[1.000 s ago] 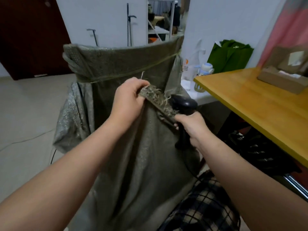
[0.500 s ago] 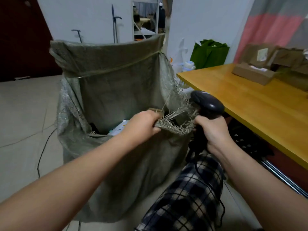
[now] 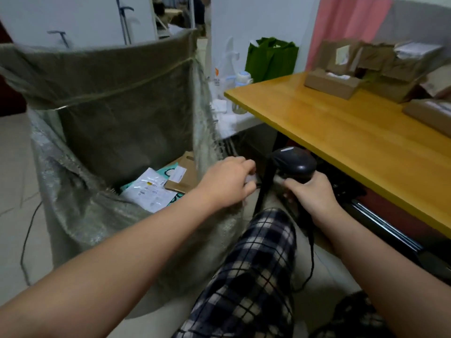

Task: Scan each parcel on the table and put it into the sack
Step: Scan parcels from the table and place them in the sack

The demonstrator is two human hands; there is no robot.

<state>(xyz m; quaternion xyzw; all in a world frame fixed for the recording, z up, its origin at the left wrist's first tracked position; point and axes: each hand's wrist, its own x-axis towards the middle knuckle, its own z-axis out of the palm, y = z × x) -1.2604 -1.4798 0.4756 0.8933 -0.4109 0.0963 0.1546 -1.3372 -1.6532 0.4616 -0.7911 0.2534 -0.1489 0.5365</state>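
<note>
The grey-green woven sack [image 3: 117,123] stands open at the left, its front rim folded low. Inside lie a white mailer [image 3: 148,191], a brown cardboard envelope [image 3: 184,178] and a teal packet. My left hand [image 3: 227,182] grips the sack's front rim at its right corner, fingers curled. My right hand [image 3: 311,193] holds the black barcode scanner [image 3: 295,163] by its handle, just right of the sack and below the table edge. Brown parcels sit on the yellow wooden table [image 3: 341,142]: a flat box [image 3: 329,82], another [image 3: 432,114] and a pile behind [image 3: 380,59].
A green bag [image 3: 271,57] and bottles [image 3: 241,79] stand behind the table's left corner. A black table leg [image 3: 267,181] runs down between my hands. My plaid trouser leg [image 3: 256,276] is below. A cable [image 3: 26,240] trails on the floor at the left.
The sack's front rim has come down from chest height to low, opening the mouth and showing the parcels inside. Both hands dropped with it, and my view turned toward the table.
</note>
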